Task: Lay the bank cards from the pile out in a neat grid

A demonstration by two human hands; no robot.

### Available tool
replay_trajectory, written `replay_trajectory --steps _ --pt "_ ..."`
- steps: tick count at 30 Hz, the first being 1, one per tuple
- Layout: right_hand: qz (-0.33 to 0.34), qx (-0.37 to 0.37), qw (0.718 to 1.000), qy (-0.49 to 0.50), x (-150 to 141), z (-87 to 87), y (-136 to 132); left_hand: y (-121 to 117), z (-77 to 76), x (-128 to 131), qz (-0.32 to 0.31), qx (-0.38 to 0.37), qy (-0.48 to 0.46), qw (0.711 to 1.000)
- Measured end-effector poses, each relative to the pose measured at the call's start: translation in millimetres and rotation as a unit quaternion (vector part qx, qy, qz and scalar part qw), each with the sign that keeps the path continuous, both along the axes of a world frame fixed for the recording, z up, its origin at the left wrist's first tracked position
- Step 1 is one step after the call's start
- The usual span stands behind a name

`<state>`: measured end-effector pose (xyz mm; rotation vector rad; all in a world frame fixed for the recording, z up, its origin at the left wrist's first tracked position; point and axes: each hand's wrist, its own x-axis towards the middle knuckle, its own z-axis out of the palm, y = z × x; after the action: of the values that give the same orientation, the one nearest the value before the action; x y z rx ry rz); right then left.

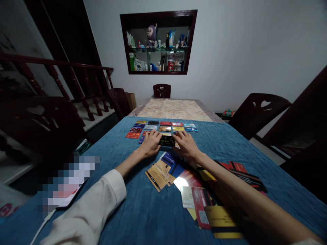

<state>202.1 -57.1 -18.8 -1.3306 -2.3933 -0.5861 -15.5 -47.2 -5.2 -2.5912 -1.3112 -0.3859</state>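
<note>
A black card with small gold print is tilted up between my two hands, over the near part of the laid-out cards. My left hand has its fingers closed at the card's left edge. At the right edge, the fingers of my right hand are closed on the same card. Just beyond lie several cards in rough rows, among them a gold card and a red card. My hands hide part of the nearest row. Closer to me is a loose spread of cards, including a tan card and a blue card.
A blue cloth covers the near table. More overlapping cards, such as a gold-and-black card, lie below my right forearm. A phone with a white cable rests at the left. Chairs stand around the table.
</note>
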Motion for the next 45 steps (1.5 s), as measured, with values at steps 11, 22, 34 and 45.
replay_trajectory --steps 11,22,34,45 --pt "-0.055 -0.135 0.989 -0.022 -12.0 -4.4 20.9 22.3 -1.2 2.3 0.037 -0.053 0.068 0.996" --pt "-0.061 -0.187 0.98 -0.024 -15.4 -7.5 31.2 34.0 -4.4 5.7 0.051 -0.111 0.104 0.987" --pt "-0.066 -0.209 0.975 -0.032 -19.2 -2.0 31.4 39.2 -8.0 2.6 0.048 -0.126 0.112 0.985" --pt "-0.065 -0.218 0.973 -0.036 -18.7 -1.4 34.7 43.7 -8.4 0.2 0.035 -0.133 0.115 0.984"
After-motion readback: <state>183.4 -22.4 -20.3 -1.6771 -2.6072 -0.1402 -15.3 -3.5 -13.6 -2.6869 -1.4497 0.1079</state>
